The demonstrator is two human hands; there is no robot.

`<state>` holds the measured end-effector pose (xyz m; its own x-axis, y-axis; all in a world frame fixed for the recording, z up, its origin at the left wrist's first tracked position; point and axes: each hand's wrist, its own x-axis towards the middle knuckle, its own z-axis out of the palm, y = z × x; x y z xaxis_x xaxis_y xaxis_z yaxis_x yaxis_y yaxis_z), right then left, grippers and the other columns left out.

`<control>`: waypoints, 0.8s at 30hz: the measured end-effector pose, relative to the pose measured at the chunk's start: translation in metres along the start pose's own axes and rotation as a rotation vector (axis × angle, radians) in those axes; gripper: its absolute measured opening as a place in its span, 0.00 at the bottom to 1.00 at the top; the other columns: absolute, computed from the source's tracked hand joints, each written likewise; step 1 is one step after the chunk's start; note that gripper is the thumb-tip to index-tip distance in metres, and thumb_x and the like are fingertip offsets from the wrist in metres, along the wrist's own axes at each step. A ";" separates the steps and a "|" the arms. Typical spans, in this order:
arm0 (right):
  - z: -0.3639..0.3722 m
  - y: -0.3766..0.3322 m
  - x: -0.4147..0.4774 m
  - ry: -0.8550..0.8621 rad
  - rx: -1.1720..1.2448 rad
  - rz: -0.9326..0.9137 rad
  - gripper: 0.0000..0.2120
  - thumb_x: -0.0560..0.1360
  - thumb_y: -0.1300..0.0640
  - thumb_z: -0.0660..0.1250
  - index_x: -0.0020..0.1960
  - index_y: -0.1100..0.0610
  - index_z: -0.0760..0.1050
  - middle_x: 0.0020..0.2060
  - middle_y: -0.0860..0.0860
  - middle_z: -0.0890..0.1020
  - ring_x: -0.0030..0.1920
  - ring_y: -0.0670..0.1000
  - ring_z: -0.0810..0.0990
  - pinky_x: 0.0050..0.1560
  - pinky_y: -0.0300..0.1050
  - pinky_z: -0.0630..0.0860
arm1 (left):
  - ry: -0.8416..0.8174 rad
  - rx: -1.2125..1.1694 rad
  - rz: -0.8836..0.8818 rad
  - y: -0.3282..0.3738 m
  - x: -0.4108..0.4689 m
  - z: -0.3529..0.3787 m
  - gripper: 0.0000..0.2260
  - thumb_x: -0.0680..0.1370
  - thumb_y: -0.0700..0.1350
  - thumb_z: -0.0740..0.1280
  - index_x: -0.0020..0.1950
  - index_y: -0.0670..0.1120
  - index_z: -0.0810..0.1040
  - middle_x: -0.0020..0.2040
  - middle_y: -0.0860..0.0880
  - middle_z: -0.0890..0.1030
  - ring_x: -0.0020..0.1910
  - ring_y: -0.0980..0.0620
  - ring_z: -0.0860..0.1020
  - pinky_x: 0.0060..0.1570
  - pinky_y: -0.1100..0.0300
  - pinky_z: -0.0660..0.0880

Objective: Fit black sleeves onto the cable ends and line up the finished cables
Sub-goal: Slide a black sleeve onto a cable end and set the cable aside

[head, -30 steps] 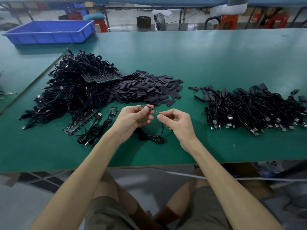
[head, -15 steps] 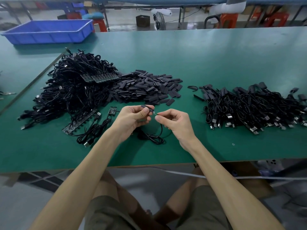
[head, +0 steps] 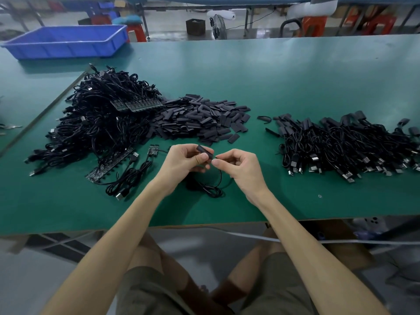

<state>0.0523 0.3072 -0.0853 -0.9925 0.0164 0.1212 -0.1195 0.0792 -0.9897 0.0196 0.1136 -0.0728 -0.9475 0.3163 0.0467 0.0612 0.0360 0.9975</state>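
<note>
My left hand (head: pixel 185 159) pinches a black sleeve (head: pixel 205 151) between thumb and fingers above the green table (head: pixel 272 87). My right hand (head: pixel 238 165) touches it from the right, fingers shut on the end of a black cable (head: pixel 212 188), whose coil hangs down onto the table below both hands. The cable end itself is hidden by my fingers. A heap of loose black sleeves (head: pixel 200 120) lies just behind my hands. A big tangle of unsleeved cables (head: pixel 100 123) lies at the left. Finished cables (head: pixel 345 146) with sleeves lie in a row at the right.
Small circuit boards (head: pixel 153 150) and a strip of them (head: pixel 109 164) lie left of my hands, with two loose USB cables (head: pixel 127 180). A blue bin (head: pixel 66 40) stands at the far left. The table's front edge runs just below my wrists.
My hands have closed together: the right hand has brought the cable end up to the sleeve in the left hand, and the gap between them is gone.
</note>
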 end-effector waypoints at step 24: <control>0.004 -0.004 -0.003 -0.052 -0.113 -0.010 0.05 0.76 0.60 0.76 0.50 0.59 0.83 0.39 0.52 0.87 0.39 0.48 0.86 0.36 0.31 0.74 | 0.121 -0.021 -0.101 0.004 0.004 0.002 0.10 0.84 0.46 0.65 0.51 0.40 0.80 0.44 0.47 0.83 0.38 0.47 0.83 0.36 0.56 0.79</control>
<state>0.0554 0.3027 -0.0817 -0.9916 -0.0361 0.1240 -0.1287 0.1915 -0.9730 0.0166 0.1170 -0.0684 -0.9794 0.1959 -0.0489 -0.0415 0.0418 0.9983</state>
